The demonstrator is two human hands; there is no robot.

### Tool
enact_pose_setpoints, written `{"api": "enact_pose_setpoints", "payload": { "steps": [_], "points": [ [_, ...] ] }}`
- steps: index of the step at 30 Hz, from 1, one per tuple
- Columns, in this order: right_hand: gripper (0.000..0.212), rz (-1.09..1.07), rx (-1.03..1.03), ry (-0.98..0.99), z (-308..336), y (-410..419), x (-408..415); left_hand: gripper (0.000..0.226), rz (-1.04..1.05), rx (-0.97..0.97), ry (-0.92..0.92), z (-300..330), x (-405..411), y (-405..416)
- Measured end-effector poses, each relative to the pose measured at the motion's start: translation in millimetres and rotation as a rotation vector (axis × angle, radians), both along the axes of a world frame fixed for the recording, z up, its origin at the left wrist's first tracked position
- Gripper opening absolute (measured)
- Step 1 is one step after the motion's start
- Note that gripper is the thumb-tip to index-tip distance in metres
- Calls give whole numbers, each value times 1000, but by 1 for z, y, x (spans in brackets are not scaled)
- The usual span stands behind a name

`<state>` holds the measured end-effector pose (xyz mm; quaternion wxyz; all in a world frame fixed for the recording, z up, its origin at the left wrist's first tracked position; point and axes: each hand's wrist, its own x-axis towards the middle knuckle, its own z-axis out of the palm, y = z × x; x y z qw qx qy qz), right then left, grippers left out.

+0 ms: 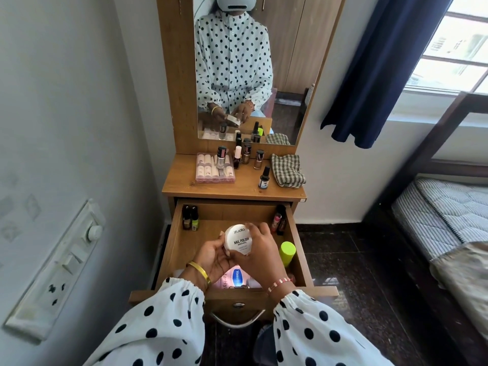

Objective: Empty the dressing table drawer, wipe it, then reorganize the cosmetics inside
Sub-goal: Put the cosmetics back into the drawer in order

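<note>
- A narrow wooden dressing table [184, 188] is set in a corner between a white wall and a dark blue curtain [383, 75], with a tall mirror [287, 62] above it and a bed [435, 220] off to the right.
- The drawer [169, 249] is pulled fully out below the tabletop.
- A round white tub of nail polish remover wipes [238, 240] is held above the middle of the drawer, its lid tilted up toward the camera.
- The tub is gripped from the left by the left hand [211, 257], whose fingers are curled against its side and underside, and from the right by the right hand [260, 250], which is wrapped over its rim.
- Nail polish bottles are seen in both back corners of the drawer [190, 217], a lime-capped bottle [287, 253] stands by the right wall, and a Vaseline bottle [236, 278] lies at the front under the wrists.
- On the tabletop are found more nail polish bottles [247, 154], a clear pink case [215, 169] with one bottle standing on it, and a folded checked cloth [287, 170].
- Whether emptying or refilling is under way cannot be settled from this moment alone.
- The upright bottles beside the hands could be toppled if a sleeve or wrist brushes them as the tub is moved.
- The tub could slip and drop onto the Vaseline bottle if one hand lets go before the other has a firm hold.
- The crowded tabletop leaves little room, so glass bottles could be knocked over there.
</note>
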<state>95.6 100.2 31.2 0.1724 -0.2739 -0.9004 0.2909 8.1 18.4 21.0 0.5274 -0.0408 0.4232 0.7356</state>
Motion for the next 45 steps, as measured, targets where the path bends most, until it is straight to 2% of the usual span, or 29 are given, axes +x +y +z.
{"api": "enact_pose_setpoints", "payload": {
  "steps": [3,7,13,15,20,26,31,34,39,41,45],
  "points": [
    [65,1,-116,-9,3,9,-1,43,15,-18,19,2,2,-1],
    [35,-26,-359,75,3,22,-4,42,38,-39,46,4,2,-1],
    [21,-74,-612,119,-10,25,-7,50,34,-99,65,4,5,2],
    [17,-119,-668,153,-14,24,-8,46,43,-138,87,2,3,3],
    [25,-179,-691,120,-24,26,-8,14,82,-189,128,-2,2,5],
    [24,-119,-595,62,-16,38,-7,4,112,-213,206,-3,4,8],
    [25,-48,-586,-4,-7,52,-12,22,106,-230,273,-5,5,10],
    [20,-45,-657,9,-4,55,-14,27,124,-229,265,-9,3,13],
    [22,-114,-724,39,-12,51,-20,22,131,-247,268,-12,1,12],
    [22,-126,-755,64,-14,50,-21,14,153,-257,266,-11,1,11],
    [16,-75,-903,103,-16,45,-23,7,217,-259,246,-9,1,10]
  ]
}}
